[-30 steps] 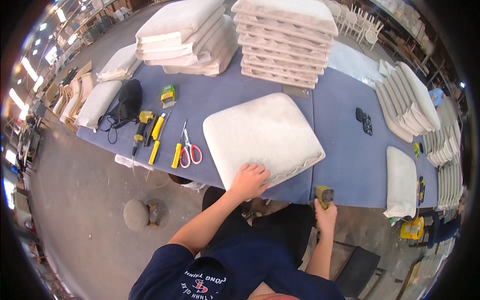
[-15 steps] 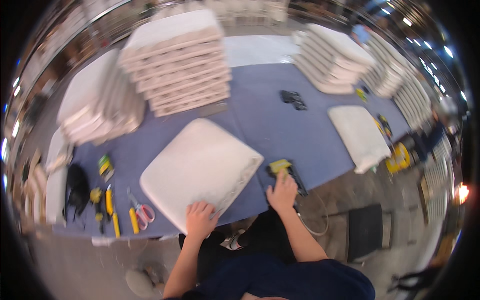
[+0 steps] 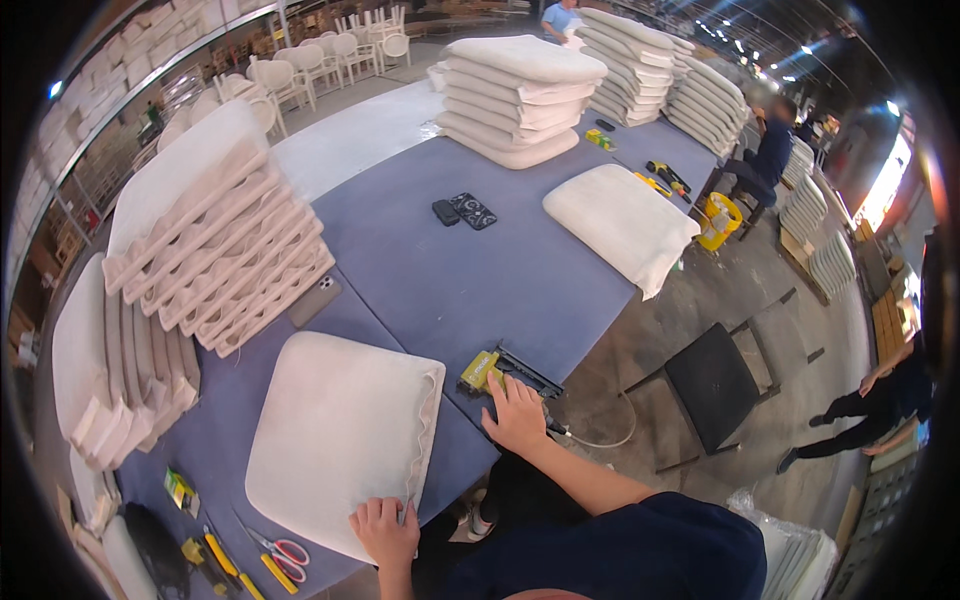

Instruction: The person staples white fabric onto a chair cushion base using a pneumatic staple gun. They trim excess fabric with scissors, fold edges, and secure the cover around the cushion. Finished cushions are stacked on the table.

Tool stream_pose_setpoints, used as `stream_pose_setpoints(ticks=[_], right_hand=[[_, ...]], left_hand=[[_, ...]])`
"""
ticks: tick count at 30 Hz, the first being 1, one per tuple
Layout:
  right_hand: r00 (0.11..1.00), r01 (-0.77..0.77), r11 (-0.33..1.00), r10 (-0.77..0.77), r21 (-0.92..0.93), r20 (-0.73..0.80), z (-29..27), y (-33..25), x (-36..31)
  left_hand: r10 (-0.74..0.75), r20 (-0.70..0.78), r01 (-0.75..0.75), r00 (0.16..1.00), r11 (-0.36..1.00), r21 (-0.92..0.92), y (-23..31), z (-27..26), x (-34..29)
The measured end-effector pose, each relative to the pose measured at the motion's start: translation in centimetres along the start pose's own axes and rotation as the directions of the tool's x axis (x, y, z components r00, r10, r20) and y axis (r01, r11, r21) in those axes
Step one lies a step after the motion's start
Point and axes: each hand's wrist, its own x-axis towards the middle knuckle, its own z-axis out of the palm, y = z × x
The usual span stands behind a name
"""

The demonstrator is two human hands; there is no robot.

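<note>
A white padded seat cushion [image 3: 335, 430] lies on the blue-covered table in front of me, a wavy fabric edge along its right side. My left hand [image 3: 385, 528] is at its near right corner, with fingers bent over the edge and the thumb close to them. To the right of the cushion, a yellow-and-black staple gun [image 3: 483, 370] rests on the table with a pale air hose [image 3: 628, 425] trailing off the edge. My right hand [image 3: 517, 410] is on the gun, its fingers over the yellow body; the palm side is hidden.
Stacks of cushions stand left [image 3: 225, 250] and far right [image 3: 515, 105]. Scissors [image 3: 285, 555] and yellow-handled tools lie near left. Two dark objects [image 3: 465, 211] and a phone [image 3: 315, 300] are on the table. Beyond its right edge are a black chair [image 3: 715, 385], yellow bucket [image 3: 718, 220] and people.
My view has turned to the right, so the table and stacks sit further left and tilted. Both hands keep their places, left at the cushion's edge, right on the staple gun.
</note>
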Motion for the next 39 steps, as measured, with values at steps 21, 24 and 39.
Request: stream_pose_setpoints(ticks=[21,24,39], right_hand=[[0.994,-0.061,0.998,0.060,-0.008,-0.093,0.3,-0.6,0.6],[0.990,-0.090,0.996,0.090,0.002,-0.106,0.8,-1.2,0.7],[0.975,-0.012,1.000,0.010,-0.007,-0.222,0.8,-0.9,1.2]], left_hand=[[0.024,-0.031,-0.025,0.999,0.999,-0.022,-0.8,0.8,0.2],[0.032,-0.043,-0.034,0.999,0.998,-0.044,-1.2,0.5,0.1],[0.047,-0.058,-0.050,0.997,0.997,-0.054,-0.9,0.4,0.4]])
